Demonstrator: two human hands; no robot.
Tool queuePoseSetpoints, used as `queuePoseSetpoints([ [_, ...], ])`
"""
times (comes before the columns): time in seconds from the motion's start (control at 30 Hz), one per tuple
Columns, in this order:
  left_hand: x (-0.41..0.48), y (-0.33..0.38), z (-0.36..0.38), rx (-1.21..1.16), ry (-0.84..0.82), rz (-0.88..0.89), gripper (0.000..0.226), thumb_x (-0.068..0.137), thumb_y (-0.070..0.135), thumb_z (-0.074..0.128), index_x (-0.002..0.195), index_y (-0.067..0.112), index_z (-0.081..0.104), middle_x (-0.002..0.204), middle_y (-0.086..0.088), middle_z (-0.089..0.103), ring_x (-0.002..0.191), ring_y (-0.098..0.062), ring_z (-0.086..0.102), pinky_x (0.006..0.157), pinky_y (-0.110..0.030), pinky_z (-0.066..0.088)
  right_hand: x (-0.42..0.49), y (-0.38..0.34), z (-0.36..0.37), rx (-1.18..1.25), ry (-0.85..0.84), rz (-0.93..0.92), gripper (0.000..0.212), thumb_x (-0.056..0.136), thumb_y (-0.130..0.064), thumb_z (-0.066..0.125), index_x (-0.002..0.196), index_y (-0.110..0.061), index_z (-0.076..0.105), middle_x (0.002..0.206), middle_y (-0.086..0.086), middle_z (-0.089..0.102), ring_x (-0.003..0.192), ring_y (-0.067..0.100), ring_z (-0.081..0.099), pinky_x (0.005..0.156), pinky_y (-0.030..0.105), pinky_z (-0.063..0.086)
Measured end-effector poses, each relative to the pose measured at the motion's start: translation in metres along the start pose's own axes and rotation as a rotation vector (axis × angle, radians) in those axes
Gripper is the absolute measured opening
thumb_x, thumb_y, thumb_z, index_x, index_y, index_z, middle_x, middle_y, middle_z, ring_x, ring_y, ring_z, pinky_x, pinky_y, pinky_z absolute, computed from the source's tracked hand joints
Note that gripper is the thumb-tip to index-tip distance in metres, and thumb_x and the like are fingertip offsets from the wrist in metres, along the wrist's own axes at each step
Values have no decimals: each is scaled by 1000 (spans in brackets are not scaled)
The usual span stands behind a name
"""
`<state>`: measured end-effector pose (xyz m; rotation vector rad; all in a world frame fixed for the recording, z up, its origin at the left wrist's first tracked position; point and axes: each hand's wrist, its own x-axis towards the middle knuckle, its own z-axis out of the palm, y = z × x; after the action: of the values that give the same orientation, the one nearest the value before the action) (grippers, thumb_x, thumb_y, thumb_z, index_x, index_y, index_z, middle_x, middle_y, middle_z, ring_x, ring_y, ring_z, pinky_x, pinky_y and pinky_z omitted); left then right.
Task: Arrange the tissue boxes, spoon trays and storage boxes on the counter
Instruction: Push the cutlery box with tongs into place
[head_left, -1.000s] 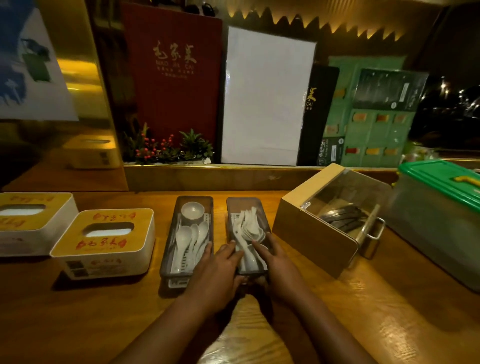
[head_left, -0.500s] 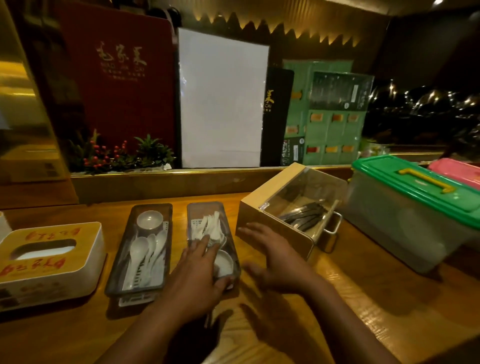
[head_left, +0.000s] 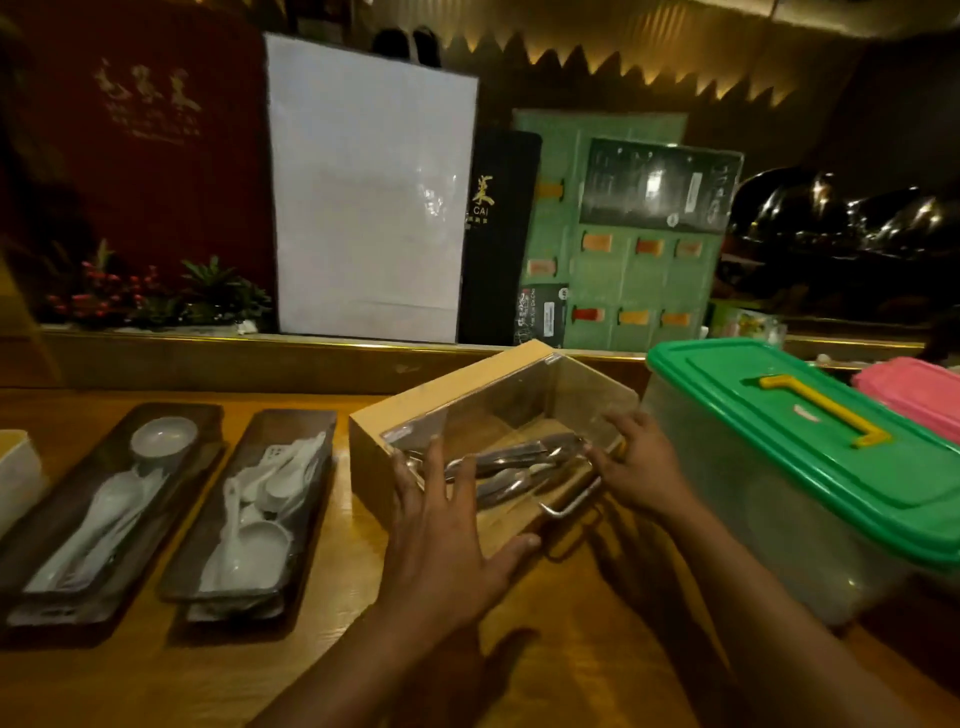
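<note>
A wooden cutlery box with a clear lid sits askew on the counter, metal cutlery inside. My left hand lies spread over its near left corner, thumb against the front side. My right hand holds its right end by the metal handle. To the left lie two dark spoon trays side by side, both holding white spoons. A clear storage box with a green lid stands right of the wooden box. Only the edge of a tissue box shows at far left.
A pink-lidded box sits behind the green one. Along the raised back ledge stand a red menu board, a white board, green packaging and a small plant with red berries. Bare counter wood lies in front of the trays.
Both hands left the right spoon tray and moved right onto the wooden cutlery box. My view swung right, so the tissue boxes slid almost out of frame.
</note>
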<state>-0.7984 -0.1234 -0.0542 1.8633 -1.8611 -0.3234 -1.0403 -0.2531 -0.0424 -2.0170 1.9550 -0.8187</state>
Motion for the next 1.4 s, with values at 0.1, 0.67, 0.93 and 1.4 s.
queuePoseSetpoints([
  [0.1, 8, 5, 10, 169, 48, -49, 99, 77, 88, 26, 158, 36, 3, 167, -6, -15, 148, -38, -25, 121, -56, -4, 22, 18, -4, -23, -82, -72, 66, 88, -50, 67, 144, -21, 47, 158, 12, 29, 142, 35, 32, 111, 47, 35],
  [0.67, 27, -39, -7, 45, 74, -91, 84, 84, 60, 65, 153, 46, 21, 166, 15, -3, 153, -27, -12, 114, -59, 32, 40, 29, -6, -93, -246, -112, 108, 54, -96, 52, 149, -48, 30, 166, 9, -3, 151, 37, 0, 117, 61, 15],
  [0.93, 35, -65, -21, -40, 56, -68, 85, 84, 43, 74, 154, 39, 28, 167, 13, 4, 153, -22, 9, 118, -47, 30, 10, 19, -5, -69, -148, -88, 98, 58, -90, 60, 144, -47, 41, 161, 7, 13, 147, 34, 13, 115, 58, 28],
  [1.4, 43, -96, -50, -129, -1, -7, 83, 83, 24, 79, 153, 31, 35, 166, 10, 12, 151, -22, 21, 115, -36, 27, -51, -7, -7, -195, -66, 4, 76, 76, -75, 62, 145, -54, 36, 157, 13, 19, 143, 34, 16, 114, 51, 31],
])
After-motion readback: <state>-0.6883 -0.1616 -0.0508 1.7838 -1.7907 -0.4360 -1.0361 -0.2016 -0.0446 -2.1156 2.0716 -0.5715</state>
